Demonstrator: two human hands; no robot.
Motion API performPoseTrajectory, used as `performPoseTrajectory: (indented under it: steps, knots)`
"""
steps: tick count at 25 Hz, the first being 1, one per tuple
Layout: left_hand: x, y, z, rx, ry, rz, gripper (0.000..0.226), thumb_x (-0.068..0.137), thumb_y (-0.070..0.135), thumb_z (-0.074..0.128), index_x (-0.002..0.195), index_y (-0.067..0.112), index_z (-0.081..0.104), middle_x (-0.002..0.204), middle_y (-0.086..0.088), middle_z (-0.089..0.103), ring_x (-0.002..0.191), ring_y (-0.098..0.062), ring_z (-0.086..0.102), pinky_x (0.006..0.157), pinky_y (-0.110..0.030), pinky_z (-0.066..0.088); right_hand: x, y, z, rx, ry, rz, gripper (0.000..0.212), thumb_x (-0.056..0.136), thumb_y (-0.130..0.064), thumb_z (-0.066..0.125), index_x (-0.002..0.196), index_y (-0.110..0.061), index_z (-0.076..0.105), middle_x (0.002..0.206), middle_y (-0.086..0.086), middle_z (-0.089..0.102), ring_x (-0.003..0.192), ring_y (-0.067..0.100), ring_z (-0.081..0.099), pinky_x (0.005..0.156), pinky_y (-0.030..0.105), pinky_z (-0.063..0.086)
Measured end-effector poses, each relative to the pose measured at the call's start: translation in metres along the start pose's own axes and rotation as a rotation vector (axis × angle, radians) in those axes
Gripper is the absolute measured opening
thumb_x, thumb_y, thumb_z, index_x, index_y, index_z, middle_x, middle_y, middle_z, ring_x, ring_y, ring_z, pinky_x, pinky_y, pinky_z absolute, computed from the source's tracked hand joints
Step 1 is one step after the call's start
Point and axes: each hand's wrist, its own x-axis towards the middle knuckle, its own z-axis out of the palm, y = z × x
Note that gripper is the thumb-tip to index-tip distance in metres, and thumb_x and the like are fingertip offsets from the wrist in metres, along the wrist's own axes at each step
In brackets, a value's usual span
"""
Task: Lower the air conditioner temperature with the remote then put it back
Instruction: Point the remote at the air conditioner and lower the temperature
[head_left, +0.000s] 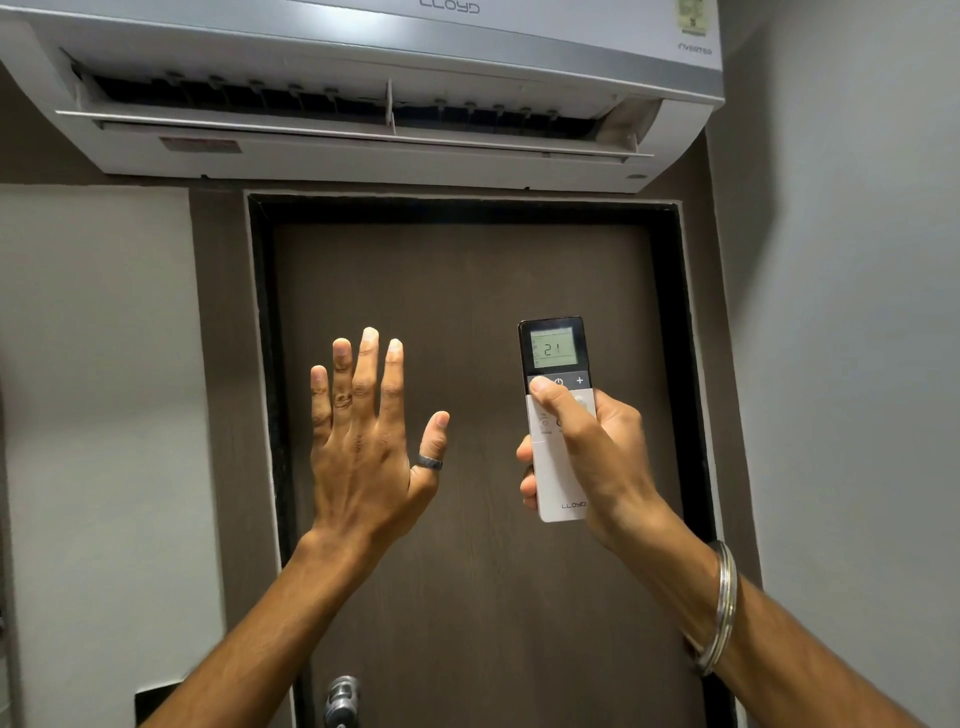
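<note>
My right hand grips a slim white remote upright, pointed up toward the white air conditioner mounted on the wall above a door. The remote's dark top has a lit screen reading 21. My thumb rests on the button at the left of the row under the screen, beside the power and plus buttons. My left hand is raised flat in front of the door, fingers spread, holding nothing; a ring sits on its thumb. The air conditioner's flap hangs open.
A dark brown door in a black frame fills the middle, with a metal handle at the bottom. Grey walls stand on both sides. A metal bangle circles my right wrist.
</note>
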Motion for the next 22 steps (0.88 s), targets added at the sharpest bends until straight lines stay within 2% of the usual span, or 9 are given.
performPoseTrajectory:
  steps: [22]
  knots:
    - [-0.001, -0.01, -0.006, -0.017, -0.025, -0.01, 0.08, 0.101, 0.059, 0.034, 0.164, 0.011, 0.023, 0.174, -0.014, 0.012, 0.162, -0.031, 0.001, 0.132, -0.048, -0.002, -0.003, -0.003, 0.011, 0.008, -0.028, -0.012, 0.031, 0.098, -0.038, 0.074, 0.09, -0.01, 0.063, 0.062, 0.017, 0.068, 0.038, 0.03, 0.059, 0.042, 0.034, 0.056]
